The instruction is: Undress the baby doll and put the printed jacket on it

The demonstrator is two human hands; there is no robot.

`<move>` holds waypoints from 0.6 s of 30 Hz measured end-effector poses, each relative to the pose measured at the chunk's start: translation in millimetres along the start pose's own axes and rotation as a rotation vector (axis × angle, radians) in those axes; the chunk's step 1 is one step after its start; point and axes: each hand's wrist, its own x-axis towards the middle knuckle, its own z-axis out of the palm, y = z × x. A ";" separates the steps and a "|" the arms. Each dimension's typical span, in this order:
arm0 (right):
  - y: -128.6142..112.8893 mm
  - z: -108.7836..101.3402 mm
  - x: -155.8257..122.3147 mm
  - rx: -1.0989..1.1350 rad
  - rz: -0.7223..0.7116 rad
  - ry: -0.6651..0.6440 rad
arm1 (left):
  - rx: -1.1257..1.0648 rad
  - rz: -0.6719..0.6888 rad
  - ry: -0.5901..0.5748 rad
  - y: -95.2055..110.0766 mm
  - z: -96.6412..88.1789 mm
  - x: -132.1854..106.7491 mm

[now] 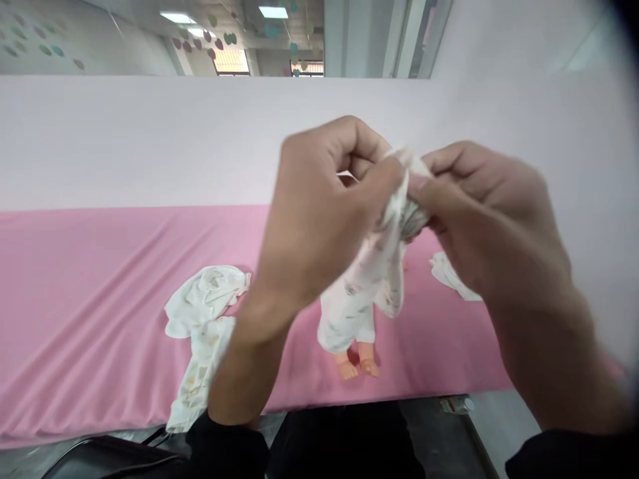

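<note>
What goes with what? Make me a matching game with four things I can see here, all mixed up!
Things:
1. Doll's feet
2. Sheet
3. Middle cloth
4. Heap of white clothing

Matches:
A. Pinched by the left grip and the right grip
B. Lying to the left of the feet
C. Bare
D. Pink

Right pairs: 1-C, 2-D, 3-A, 4-B

The sleeves [227, 446] are plain black, leaving both forearms [542, 332] and hands [319, 206] bare; more black clothing [344, 442] shows between the sleeves.
</note>
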 end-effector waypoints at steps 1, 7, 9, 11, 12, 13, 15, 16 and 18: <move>-2.9 5.1 -4.7 0.037 -0.004 -0.009 | 0.005 0.009 0.033 2.0 5.7 -4.4; -11.9 20.0 -15.0 0.104 -0.119 -0.182 | -0.134 -0.042 -0.034 -1.9 10.3 -21.2; -10.3 18.9 -12.9 0.086 -0.102 -0.120 | -0.126 -0.042 -0.044 -7.5 8.1 -26.5; -10.7 16.5 -10.9 0.104 -0.089 -0.070 | -0.094 -0.036 0.062 -16.9 9.9 -36.3; -12.5 15.3 -10.2 0.124 -0.099 -0.057 | -0.102 -0.050 0.127 -23.1 13.4 -43.3; -15.6 14.5 -9.8 0.144 -0.118 -0.045 | -0.153 -0.090 0.154 -30.1 18.8 -51.7; -24.4 14.7 -9.1 0.161 -0.154 -0.028 | -0.379 -0.230 0.013 -44.3 35.1 -71.8; -28.9 15.7 -8.5 0.157 -0.159 -0.018 | -0.531 -0.343 -0.139 -50.4 45.0 -82.8; -33.9 18.0 -5.5 0.153 -0.168 0.018 | -0.749 -0.561 -0.328 -58.6 63.9 -104.1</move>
